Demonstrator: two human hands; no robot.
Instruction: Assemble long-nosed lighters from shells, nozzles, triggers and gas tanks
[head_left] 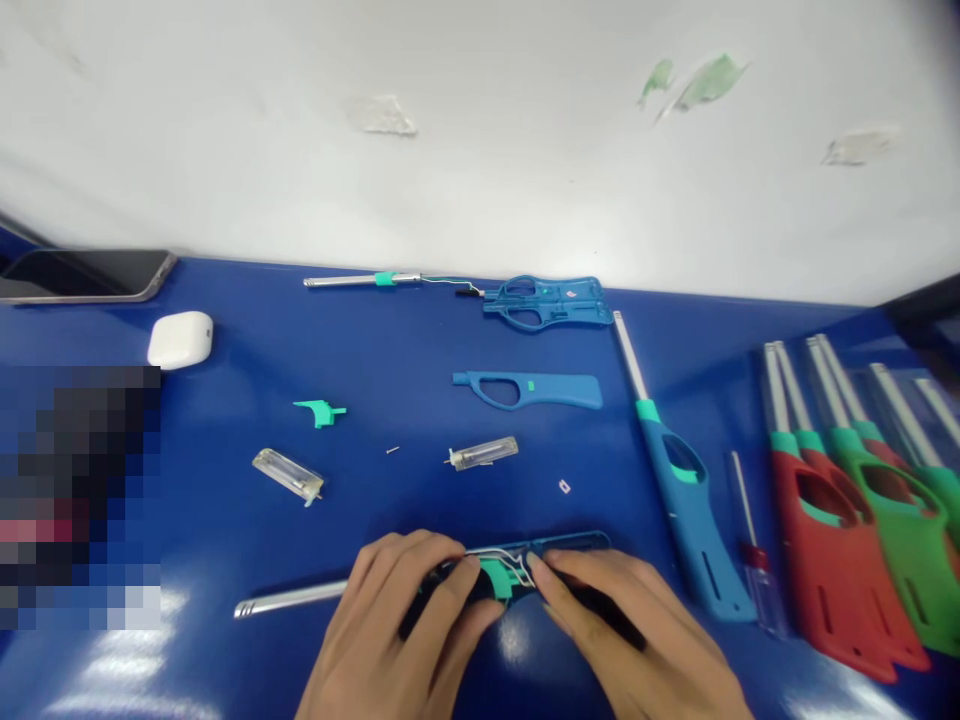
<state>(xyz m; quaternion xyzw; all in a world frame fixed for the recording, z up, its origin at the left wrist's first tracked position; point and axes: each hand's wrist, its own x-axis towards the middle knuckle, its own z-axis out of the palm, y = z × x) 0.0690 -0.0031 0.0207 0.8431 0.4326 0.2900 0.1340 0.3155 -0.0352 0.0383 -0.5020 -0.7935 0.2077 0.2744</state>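
An opened blue gas lighter lies at the front of the table, its silver barrel pointing left. My left hand is closed around its front part, thumb and fingers beside a green trigger. At the rear half of the casing, my right hand grips with its fingertips close to the thin white wires. Both hands hide much of the casing, and I cannot make out every small part under the fingers. Beyond them lie two clear fuel tanks, a loose green trigger and a small screw.
Farther back are a blue half-casing and another with a wired barrel. To the right lie a whole blue lighter, a screwdriver and several red and green lighters. A phone and white earbud case sit left.
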